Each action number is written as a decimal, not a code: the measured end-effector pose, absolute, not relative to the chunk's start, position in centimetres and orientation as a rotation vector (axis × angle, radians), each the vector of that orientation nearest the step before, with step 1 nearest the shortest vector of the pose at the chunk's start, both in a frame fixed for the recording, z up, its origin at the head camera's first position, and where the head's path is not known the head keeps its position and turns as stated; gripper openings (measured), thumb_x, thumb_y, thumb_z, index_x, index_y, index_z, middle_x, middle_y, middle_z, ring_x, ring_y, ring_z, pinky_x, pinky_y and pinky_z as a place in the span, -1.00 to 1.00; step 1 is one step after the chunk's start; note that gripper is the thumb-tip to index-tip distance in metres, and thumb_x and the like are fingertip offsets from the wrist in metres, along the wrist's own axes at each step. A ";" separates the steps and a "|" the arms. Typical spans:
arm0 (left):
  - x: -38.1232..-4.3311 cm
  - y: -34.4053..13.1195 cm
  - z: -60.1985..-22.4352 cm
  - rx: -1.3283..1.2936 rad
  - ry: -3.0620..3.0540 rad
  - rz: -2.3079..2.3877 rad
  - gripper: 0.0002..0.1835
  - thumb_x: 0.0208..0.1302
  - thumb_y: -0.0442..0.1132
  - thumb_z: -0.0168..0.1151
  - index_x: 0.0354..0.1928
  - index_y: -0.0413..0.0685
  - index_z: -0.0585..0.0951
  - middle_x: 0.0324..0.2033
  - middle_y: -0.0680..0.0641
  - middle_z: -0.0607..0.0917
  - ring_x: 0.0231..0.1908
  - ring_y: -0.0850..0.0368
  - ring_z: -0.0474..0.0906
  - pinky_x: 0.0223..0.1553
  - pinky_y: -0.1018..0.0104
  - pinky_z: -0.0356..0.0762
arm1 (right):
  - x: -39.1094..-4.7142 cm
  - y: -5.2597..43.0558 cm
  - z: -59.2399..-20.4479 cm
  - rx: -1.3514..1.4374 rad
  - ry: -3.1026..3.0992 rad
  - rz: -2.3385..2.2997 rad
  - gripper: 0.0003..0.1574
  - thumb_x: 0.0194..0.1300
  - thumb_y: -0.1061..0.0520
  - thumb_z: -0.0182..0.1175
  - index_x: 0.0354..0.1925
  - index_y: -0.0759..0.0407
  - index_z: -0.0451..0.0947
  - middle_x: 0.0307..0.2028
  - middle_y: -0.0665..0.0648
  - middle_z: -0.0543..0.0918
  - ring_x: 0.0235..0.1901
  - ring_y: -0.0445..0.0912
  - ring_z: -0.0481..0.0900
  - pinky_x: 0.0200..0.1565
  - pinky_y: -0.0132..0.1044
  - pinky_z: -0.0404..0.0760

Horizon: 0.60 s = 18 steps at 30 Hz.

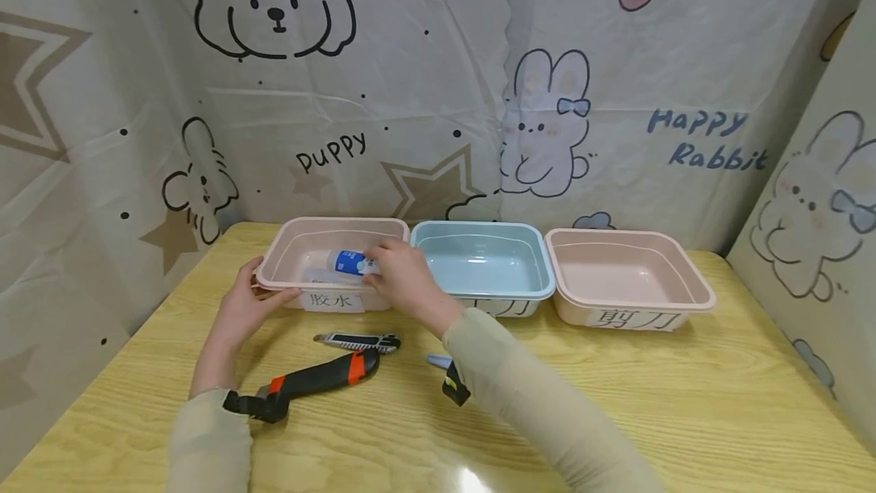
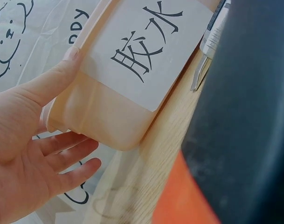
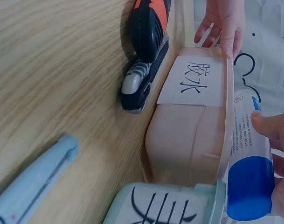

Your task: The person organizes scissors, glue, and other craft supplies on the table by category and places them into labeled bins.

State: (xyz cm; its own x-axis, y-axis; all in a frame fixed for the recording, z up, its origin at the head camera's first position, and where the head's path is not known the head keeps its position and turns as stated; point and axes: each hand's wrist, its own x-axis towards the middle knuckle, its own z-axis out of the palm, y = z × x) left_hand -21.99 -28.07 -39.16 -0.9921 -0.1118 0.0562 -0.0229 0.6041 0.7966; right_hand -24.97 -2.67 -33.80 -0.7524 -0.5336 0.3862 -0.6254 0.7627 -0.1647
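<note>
Landmark: the blue bin (image 1: 482, 238). Entries ran left to right.

Far left of the landmark, the left hand (image 1: 241, 310) rested at a corner of the left pink bin (image 1: 294, 246), thumb on the rim, the other visible fingers loosely extended and apart. Judged to be steadying it.

Front-left of the landmark lay a black-and-orange tool (image 1: 318, 379), with a silver-and-black cutter (image 1: 359, 341) just beside its right end.

Immediately left of the landmark, over the left pink bin's opening, was the blue-and-white bottle (image 1: 349, 262), lying sideways. The right hand (image 1: 404, 276) was clamped on it, thumb opposing fingers. Whether the bottle touched the bin floor could not be told. Step in hand, as judged: setting the bottle into this bin. Next move would call for lowering it fully inside, then loosening the fingers.

Front of the landmark, a light-blue tool (image 1: 439, 361) showed partly, the rest hidden by the right sleeve (image 1: 527, 383).

Edges: left pink bin's rim met the landmark's left rim, so sideways clearance there was slight; lifting upward looked freer. To the landmark's right, the right pink bin (image 1: 619, 249) sat close. Widest working room: worktop (image 1: 684, 402) front-right of the landmark.
</note>
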 end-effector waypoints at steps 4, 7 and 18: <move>-22.0 -28.0 -39.2 0.116 -2.715 -1.353 0.10 0.03 0.19 0.25 0.41 -0.13 -0.18 0.23 -0.38 0.23 0.16 -0.31 0.23 0.06 -0.20 0.31 | -25.4 -3.6 -33.7 0.893 -2.653 0.379 -0.57 0.12 -0.02 0.28 -0.05 0.12 0.58 -0.13 0.08 0.61 -0.15 -0.09 0.56 -0.14 -0.24 0.54; -22.0 -28.0 -39.3 0.118 -2.725 -1.346 0.11 0.03 0.19 0.25 0.40 -0.15 -0.18 0.23 -0.40 0.23 0.16 -0.32 0.23 0.06 -0.20 0.31 | -25.8 -4.1 -33.5 0.875 -2.689 0.346 -0.56 0.14 -0.03 0.26 -0.03 0.10 0.57 -0.13 0.06 0.61 -0.14 -0.09 0.56 -0.11 -0.22 0.53; -22.2 -28.3 -39.4 0.093 -2.721 -1.315 0.10 0.03 0.20 0.24 0.40 -0.14 -0.16 0.22 -0.39 0.25 0.15 -0.32 0.25 0.04 -0.20 0.33 | -28.5 -5.8 -33.4 0.805 -2.750 0.189 -0.56 0.16 -0.08 0.23 0.00 0.01 0.56 -0.15 0.01 0.60 -0.14 -0.13 0.55 -0.04 -0.23 0.47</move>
State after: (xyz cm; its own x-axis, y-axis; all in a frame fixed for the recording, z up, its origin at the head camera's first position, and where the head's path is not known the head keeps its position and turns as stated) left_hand -22.19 -28.32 -39.43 -0.9912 -0.1065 0.0790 -0.0043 0.6213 0.7836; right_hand -28.54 -5.77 -33.39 -0.8096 -0.5096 0.2914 -0.5447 0.8372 -0.0494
